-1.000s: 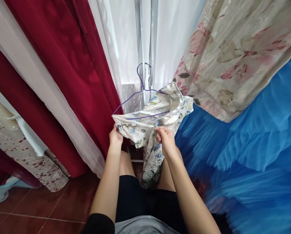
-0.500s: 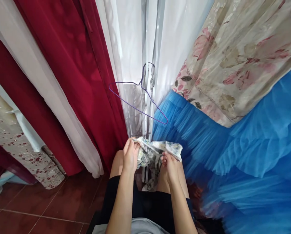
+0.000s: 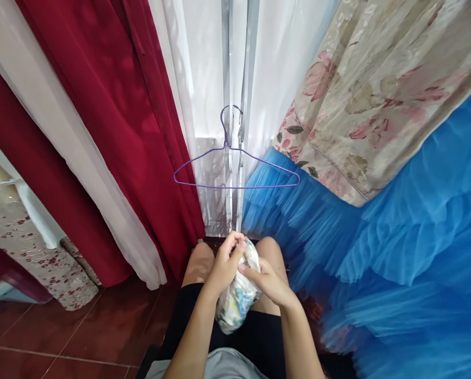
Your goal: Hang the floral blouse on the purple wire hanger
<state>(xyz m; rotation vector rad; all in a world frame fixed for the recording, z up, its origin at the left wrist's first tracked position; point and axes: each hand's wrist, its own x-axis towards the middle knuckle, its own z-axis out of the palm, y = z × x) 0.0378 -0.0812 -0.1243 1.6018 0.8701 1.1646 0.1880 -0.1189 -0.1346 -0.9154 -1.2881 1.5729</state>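
A bunched floral cloth (image 3: 237, 302), white with blue and yellow patches, hangs between my knees. My left hand (image 3: 229, 261) pinches its upper left edge, fingers closed. On the cloth's right side, my right hand (image 3: 264, 279) grips it with the thumb on top. The two hands are close together. Above them a purple wire hanger (image 3: 235, 187) hangs level by its hook, bare of any garment, in front of white cloth and grey metal poles (image 3: 226, 63).
Long red drapes (image 3: 112, 131) and pale fabric hang on the left over a red tiled floor (image 3: 101, 329). On the right hang a floral beige garment (image 3: 377, 105) and a ruffled blue tulle skirt (image 3: 377, 263).
The hands have come together, and the cloth, earlier spread sideways between them, now hangs bunched downward. The hanger has swung from a tilt to nearly level.
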